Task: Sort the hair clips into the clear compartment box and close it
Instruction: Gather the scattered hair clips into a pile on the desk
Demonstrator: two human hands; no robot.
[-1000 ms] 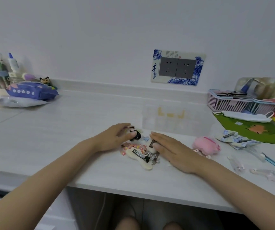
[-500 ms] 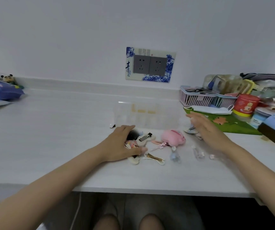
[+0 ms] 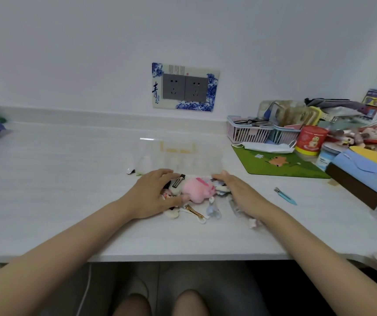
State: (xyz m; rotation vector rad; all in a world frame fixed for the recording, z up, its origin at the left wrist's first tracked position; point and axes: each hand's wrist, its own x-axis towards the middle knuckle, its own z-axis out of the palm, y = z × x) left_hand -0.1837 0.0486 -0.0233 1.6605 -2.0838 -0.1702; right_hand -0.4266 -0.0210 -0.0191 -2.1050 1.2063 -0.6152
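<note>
A heap of hair clips lies on the white desk, with a pink plush clip (image 3: 197,189) in its middle and a gold-brown metal clip (image 3: 193,211) at its near edge. My left hand (image 3: 155,195) cups the heap from the left, fingers spread, thumb against the pink clip. Opposite it, my right hand (image 3: 240,192) presses in flat from the right side. Just behind the heap stands the clear compartment box (image 3: 178,156), open, its lid raised toward the wall. A pale blue clip (image 3: 213,212) and clear clips (image 3: 252,222) lie nearer to me.
A loose teal clip (image 3: 285,196) lies right of my right hand. A green mat (image 3: 281,165), a face mask (image 3: 266,147), pink baskets (image 3: 249,131), a red tin (image 3: 311,140) and a blue-and-brown box (image 3: 363,179) crowd the right. A small clip (image 3: 131,171) lies left of the box.
My right hand came back from the right side and pushed loose clips in against the heap. The left hand stayed on the heap. The view swung to the right.
</note>
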